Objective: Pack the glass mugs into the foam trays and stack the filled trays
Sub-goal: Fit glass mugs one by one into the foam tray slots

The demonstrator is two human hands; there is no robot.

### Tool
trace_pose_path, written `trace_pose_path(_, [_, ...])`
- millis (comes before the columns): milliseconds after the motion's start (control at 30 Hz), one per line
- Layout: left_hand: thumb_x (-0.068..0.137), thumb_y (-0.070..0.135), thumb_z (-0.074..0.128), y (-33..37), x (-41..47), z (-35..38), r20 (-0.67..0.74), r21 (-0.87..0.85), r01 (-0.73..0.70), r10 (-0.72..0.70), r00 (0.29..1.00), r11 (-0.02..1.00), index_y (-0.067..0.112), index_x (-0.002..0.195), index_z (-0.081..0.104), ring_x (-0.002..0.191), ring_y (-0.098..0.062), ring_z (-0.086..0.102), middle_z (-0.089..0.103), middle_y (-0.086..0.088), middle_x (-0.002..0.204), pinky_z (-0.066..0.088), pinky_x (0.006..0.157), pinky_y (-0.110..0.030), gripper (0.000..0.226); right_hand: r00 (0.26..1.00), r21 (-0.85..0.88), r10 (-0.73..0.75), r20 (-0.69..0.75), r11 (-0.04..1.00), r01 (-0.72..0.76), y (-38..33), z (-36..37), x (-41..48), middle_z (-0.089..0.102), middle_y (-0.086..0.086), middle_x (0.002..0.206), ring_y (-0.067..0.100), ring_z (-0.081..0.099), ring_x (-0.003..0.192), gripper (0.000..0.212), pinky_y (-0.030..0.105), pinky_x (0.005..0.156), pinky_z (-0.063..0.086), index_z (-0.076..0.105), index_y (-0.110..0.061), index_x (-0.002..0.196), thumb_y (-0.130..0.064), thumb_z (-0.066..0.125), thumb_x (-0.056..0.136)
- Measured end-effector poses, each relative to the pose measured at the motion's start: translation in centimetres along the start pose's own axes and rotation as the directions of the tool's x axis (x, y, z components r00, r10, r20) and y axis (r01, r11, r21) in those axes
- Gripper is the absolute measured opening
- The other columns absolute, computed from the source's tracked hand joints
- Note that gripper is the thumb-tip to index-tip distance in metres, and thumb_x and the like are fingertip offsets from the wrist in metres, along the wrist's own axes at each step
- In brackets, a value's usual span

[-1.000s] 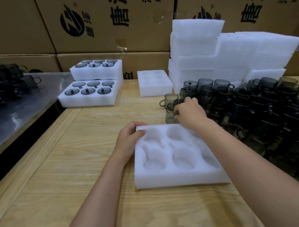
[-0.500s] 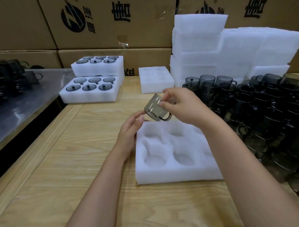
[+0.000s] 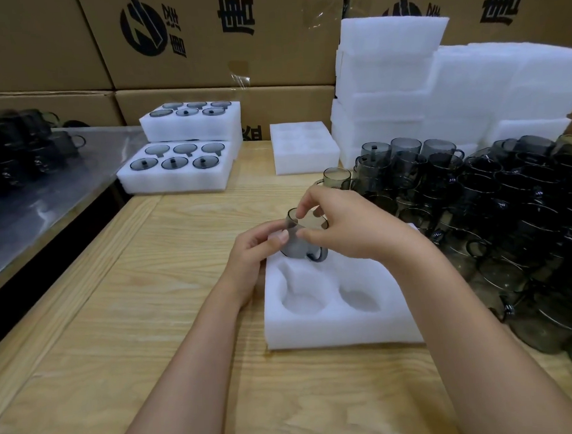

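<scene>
A smoky grey glass mug (image 3: 298,245) is held upright over the far left corner of a white foam tray (image 3: 342,329) whose visible pockets hold nothing. My right hand (image 3: 347,227) pinches the mug's rim from above. My left hand (image 3: 257,257) holds the mug's left side, thumb against the glass. The mug's handle points toward me, just above the foam. A large cluster of loose grey mugs (image 3: 494,207) covers the table to the right of the tray.
Two filled foam trays (image 3: 178,179) stand stepped at the back left. A single foam tray without mugs (image 3: 303,150) sits behind, with tall stacks of foam trays (image 3: 436,89) beside it. Cardboard boxes (image 3: 205,40) line the back. A metal table (image 3: 41,194) with more mugs lies left.
My right hand lifted a mug from the cluster and brought it down over the tray's far left corner. My left hand left the tray's edge and took hold of the mug's side.
</scene>
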State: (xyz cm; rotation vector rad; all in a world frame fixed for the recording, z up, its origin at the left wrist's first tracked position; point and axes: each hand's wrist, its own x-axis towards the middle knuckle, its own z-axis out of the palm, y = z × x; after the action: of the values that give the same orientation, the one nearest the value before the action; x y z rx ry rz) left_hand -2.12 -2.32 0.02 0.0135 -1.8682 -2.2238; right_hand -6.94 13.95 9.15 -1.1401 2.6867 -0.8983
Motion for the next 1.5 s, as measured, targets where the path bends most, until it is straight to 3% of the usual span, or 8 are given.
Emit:
trace_pose_path(233, [0.082,0.027,0.056,0.0,0.0,0.4,-0.045,-0.082,0.038,-0.042,0.998,0.996,-0.006,0.108,0.063,0.097,-0.044,0.057,0.059,-0.032,0.107,0.039,0.093,-0.065,0.042,0.996,-0.112,-0.044,0.078,0.992,0.052,-0.2,0.9,0.3,0.051,-0.001,0.125,0.015,0.042,0.116,0.041,0.029,0.085,0.042,0.045,-0.020,0.122,-0.027,0.063,0.086])
trace_pose_path(567, [0.080,0.017,0.063,0.6,-0.2,1.5,-0.105,0.016,-0.054,0.056,0.993,0.998,-0.001,0.112,0.061,0.104,-0.030,0.059,0.063,-0.019,0.109,0.044,0.093,-0.044,0.036,0.999,0.181,0.027,-0.039,0.983,-0.020,1.3,2.1,1.3,0.049,-0.006,0.139,0.012,0.042,0.128,0.045,0.025,0.097,0.034,0.046,-0.022,0.136,-0.044,0.043,0.096])
trace_pose_path(800, [0.094,0.001,0.042,0.9,-0.4,2.1,-0.005,0.077,-0.060,0.060,0.998,0.995,0.019,0.128,0.051,0.136,-0.029,0.039,0.046,-0.013,0.144,0.026,0.115,-0.050,0.039,0.988,-0.086,0.102,0.117,0.992,-0.092,2.0,4.6,1.8,0.015,-0.008,0.158,0.014,-0.007,0.146,0.052,0.042,0.116,-0.011,0.018,-0.021,0.149,-0.042,0.016,0.101])
trace_pose_path(900, [0.092,-0.010,0.036,1.0,-0.4,2.1,0.014,0.158,-0.050,0.048,0.999,0.986,0.024,0.131,0.047,0.136,-0.009,0.036,0.038,-0.002,0.150,0.035,0.108,-0.022,0.054,0.975,-0.274,0.158,0.157,0.955,-0.111,2.3,5.1,1.9,-0.003,-0.008,0.160,0.017,-0.014,0.145,0.057,0.048,0.110,-0.021,0.003,-0.025,0.151,-0.047,0.011,0.100])
trace_pose_path(1000, [0.087,-0.015,0.032,1.2,0.0,2.3,0.014,0.276,-0.031,0.028,1.000,0.961,0.026,0.132,0.046,0.132,0.002,0.030,0.032,0.003,0.149,0.034,0.093,-0.002,0.063,0.957,-0.397,0.222,0.185,0.908,-0.134,2.0,5.0,2.1,-0.011,-0.001,0.159,0.022,-0.018,0.144,0.056,0.054,0.107,-0.024,-0.001,-0.028,0.151,-0.046,0.007,0.099])
trace_pose_path(1267, [0.083,-0.022,0.025,2.4,0.9,2.9,0.103,0.570,-0.034,-0.031,0.994,0.821,0.016,0.140,0.044,0.144,-0.011,0.015,0.023,-0.010,0.153,0.014,0.102,-0.007,0.072,0.941,-0.487,0.273,0.198,0.861,-0.147,1.3,4.9,2.1,-0.003,0.009,0.159,0.027,-0.013,0.145,0.054,0.060,0.110,-0.015,0.005,-0.021,0.152,-0.037,0.008,0.100])
trace_pose_path(1400, [0.087,-0.019,0.031,1.7,-0.4,3.2,-0.026,0.319,-0.022,0.032,0.999,0.947,0.010,0.133,0.052,0.139,-0.021,0.034,0.040,-0.011,0.145,0.025,0.116,-0.034,0.059,0.973,-0.354,0.196,0.124,0.924,-0.142,1.8,5.0,1.8,0.028,0.007,0.150,0.030,0.018,0.139,0.052,0.057,0.110,0.003,0.030,-0.024,0.143,-0.042,0.010,0.099])
trace_pose_path(1500, [0.093,-0.007,0.037,0.9,-1.0,3.1,-0.088,-0.032,-0.012,0.009,0.996,0.999,0.002,0.132,0.050,0.102,-0.016,0.065,0.061,-0.013,0.116,0.052,0.087,-0.026,0.042,0.983,-0.295,0.168,0.072,0.945,-0.140,2.0,5.2,1.5,0.044,0.004,0.136,0.027,0.032,0.128,0.052,0.050,0.104,0.014,0.044,-0.026,0.130,-0.051,0.010,0.098])
